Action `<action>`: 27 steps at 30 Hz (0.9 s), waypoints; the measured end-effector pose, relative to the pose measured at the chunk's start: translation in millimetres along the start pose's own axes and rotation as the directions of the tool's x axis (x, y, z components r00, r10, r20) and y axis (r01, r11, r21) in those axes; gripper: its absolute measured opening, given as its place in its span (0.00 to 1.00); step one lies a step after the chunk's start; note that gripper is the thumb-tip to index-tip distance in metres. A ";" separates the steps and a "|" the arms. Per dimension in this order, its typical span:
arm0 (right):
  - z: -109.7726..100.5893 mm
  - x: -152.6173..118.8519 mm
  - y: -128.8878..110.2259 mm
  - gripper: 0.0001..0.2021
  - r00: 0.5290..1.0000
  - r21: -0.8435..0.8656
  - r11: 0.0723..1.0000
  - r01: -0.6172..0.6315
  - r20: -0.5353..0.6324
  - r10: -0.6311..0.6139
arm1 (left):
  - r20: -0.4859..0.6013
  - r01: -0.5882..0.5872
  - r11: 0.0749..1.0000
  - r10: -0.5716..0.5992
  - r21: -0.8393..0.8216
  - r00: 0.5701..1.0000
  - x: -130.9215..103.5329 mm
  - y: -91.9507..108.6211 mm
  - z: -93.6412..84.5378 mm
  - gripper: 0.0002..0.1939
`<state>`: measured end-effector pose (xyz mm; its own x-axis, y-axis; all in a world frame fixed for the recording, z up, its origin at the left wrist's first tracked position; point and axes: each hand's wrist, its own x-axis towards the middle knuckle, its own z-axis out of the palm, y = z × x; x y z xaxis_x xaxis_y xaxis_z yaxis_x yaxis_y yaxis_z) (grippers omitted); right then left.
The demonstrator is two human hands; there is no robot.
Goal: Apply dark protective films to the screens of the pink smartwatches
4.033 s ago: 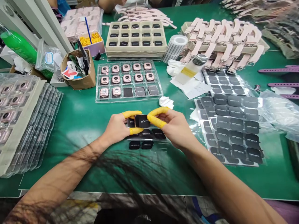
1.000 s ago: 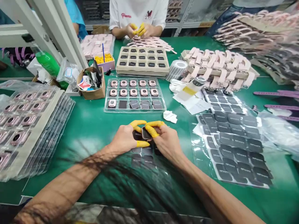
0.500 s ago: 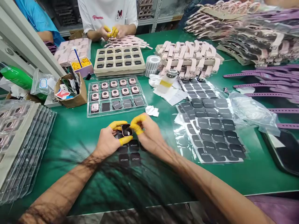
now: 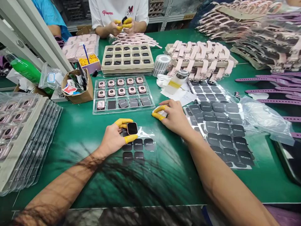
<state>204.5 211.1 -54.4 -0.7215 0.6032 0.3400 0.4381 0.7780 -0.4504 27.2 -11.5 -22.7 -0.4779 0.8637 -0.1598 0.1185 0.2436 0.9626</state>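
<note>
Between the yellow-covered thumb and fingers of my left hand (image 4: 115, 136) is a smartwatch case (image 4: 132, 128) with its dark square screen facing up. Beneath it lies a clear sheet with black square film stickers (image 4: 138, 144), partly covered by my hand. Farther right, my right hand (image 4: 172, 117), also in yellow finger cots, closes its fingertips on a crumpled white wipe (image 4: 157, 110) on the table. Beyond my hands is a clear plastic tray (image 4: 94, 106) holding pink watch cases in two rows, with one more case and dark squares in the near row.
Sheets of black stickers (image 4: 217, 125) lie right, near a plastic bag (image 4: 263, 117). A capped bottle (image 4: 176, 82) and label roll (image 4: 161, 65) stand beyond. Stacked trays (image 4: 35, 141) are left, a cardboard box (image 4: 81, 91) behind. Across the table, a co-worker's gloved hands (image 4: 122, 26) hold something dark.
My right hand has left the watch and moved right onto the white wipe. My left hand still holds the watch, whose screen now shows plainly. The whole view has shifted slightly.
</note>
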 end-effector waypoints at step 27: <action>22.0 -19.6 -84.7 0.06 0.844 0.246 0.808 0.535 -0.127 -0.521 | 0.034 -0.060 0.997 0.062 -0.046 0.998 1.1 -16.4 0.4 0.30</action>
<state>169.8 129.5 -41.0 -0.7689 0.1266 0.6267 -0.1640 0.9083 -0.3848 25.1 -14.4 -38.8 -0.4398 0.8917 -0.1073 0.1071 0.1707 0.9795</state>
